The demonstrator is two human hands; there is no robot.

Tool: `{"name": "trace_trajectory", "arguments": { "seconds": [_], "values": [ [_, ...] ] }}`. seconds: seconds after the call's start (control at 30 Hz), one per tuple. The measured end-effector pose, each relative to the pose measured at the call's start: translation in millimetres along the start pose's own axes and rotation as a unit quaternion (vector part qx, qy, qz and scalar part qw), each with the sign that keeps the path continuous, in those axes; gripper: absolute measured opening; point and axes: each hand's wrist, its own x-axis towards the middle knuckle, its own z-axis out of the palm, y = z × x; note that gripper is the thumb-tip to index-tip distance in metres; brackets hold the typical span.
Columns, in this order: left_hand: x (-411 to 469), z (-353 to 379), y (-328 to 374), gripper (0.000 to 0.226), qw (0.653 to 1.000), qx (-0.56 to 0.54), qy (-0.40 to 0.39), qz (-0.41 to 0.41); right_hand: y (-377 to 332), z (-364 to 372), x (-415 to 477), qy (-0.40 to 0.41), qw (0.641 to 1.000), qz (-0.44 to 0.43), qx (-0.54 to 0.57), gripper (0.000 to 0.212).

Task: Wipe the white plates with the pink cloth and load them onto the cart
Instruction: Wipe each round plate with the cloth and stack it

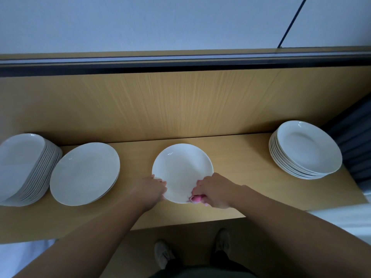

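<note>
A single white plate (181,169) lies flat in the middle of the wooden shelf (236,157). My left hand (151,189) grips its near left rim. My right hand (214,190) is closed on the pink cloth (196,198), bunched and mostly hidden under the fingers, and presses it on the plate's near right rim. A tall stack of white plates (22,167) stands at the far left, a low stack (84,173) beside it, and a stack of deeper white plates (305,149) at the right. No cart is in view.
A wooden back panel (180,103) rises behind the shelf, with a dark rail above it. A dark slatted surface (353,145) borders the right end. My feet (192,247) stand on the floor below the shelf's front edge.
</note>
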Motion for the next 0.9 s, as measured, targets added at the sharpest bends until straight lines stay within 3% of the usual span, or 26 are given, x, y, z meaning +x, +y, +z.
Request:
{"name": "trace_trajectory", "arguments": {
  "seconds": [0.17, 0.4, 0.6, 0.9],
  "values": [
    [5.8, -23.5, 23.7, 0.04, 0.995, -0.079, -0.026, -0.062, 26.7, -8.2, -33.3, 0.129, 0.989, 0.032, 0.072, 0.024],
    [47.8, -42.3, 98.2, 0.047, 0.987, -0.129, 0.047, -0.078, 69.0, -16.2, -67.3, 0.222, 0.968, 0.071, 0.09, 0.016],
    [69.2, -32.3, 131.4, 0.051, 0.978, -0.102, 0.01, -0.182, 89.7, -14.2, -81.9, 0.235, 0.966, 0.061, 0.092, 0.017],
    [72.8, -40.8, 151.9, 0.052, 0.977, -0.064, -0.011, -0.203, 106.4, -26.1, -86.7, 0.233, 0.968, 0.035, 0.088, 0.021]
  ]
}}
